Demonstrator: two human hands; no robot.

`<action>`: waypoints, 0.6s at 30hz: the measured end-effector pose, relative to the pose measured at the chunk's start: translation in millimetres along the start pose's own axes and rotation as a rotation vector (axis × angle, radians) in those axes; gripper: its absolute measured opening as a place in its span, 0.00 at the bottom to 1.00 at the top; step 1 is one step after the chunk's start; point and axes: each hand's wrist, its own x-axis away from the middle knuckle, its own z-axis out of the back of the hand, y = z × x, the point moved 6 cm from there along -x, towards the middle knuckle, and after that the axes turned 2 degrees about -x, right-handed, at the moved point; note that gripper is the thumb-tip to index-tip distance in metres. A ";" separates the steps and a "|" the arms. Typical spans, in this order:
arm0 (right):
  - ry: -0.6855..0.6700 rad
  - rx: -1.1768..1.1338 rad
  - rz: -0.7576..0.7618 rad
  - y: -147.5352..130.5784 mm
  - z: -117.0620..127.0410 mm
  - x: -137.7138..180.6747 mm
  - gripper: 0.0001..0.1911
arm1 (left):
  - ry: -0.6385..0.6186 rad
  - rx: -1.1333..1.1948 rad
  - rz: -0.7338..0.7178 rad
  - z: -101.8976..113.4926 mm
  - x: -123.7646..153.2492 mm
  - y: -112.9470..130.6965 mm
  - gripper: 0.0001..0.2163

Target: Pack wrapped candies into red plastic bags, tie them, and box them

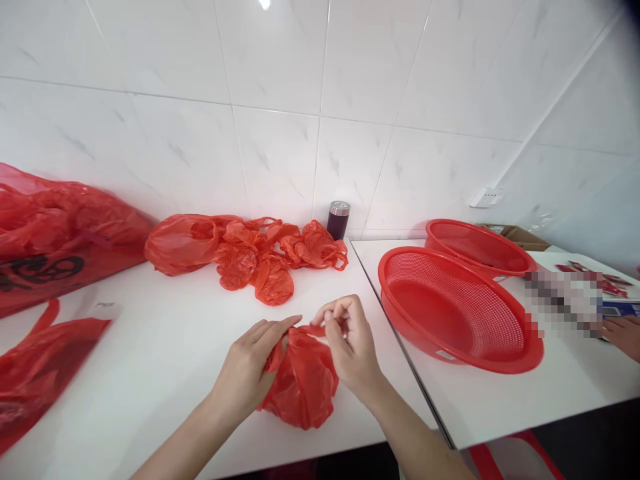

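Observation:
A small filled red plastic bag (303, 387) lies on the white table (165, 360) near its front edge. My left hand (253, 363) grips the bag's gathered neck from the left, fingers closed round it. My right hand (350, 340) pinches the bag's red handles just above the neck, fingers curled. The two hands almost touch over the bag's top.
Several tied red bags (255, 257) lie by the tiled wall, with a dark cylindrical cup (338, 220) behind them. Large red bags (55, 233) sit at the left. Two red mesh baskets (453, 310) stand on the right table. Another person's hand (623, 333) shows at the far right.

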 end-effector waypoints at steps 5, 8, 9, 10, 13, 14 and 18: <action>-0.040 -0.107 -0.106 11.6 13.5 0.1 0.06 | 0.051 0.001 0.146 4.9 24.9 -28.8 0.16; -0.224 -0.010 -0.236 21.0 -4.3 4.5 0.18 | 0.093 0.026 0.160 5.1 29.5 -27.8 0.14; -0.273 0.026 -0.253 21.8 -12.5 6.5 0.19 | 0.104 0.038 0.151 4.7 28.2 -24.4 0.14; -0.298 0.045 -0.257 21.5 -19.4 7.8 0.18 | 0.113 0.048 0.138 4.4 26.3 -20.8 0.14; -0.277 0.029 -0.238 20.5 -21.9 7.4 0.15 | 0.093 0.063 0.121 4.5 25.3 -19.2 0.15; -0.242 0.048 -0.230 21.9 -13.8 5.8 0.16 | 0.076 0.056 0.150 5.5 28.9 -24.6 0.14; -0.072 0.267 -0.257 39.4 42.8 -2.8 0.17 | -0.008 0.053 0.366 9.4 61.4 -60.0 0.14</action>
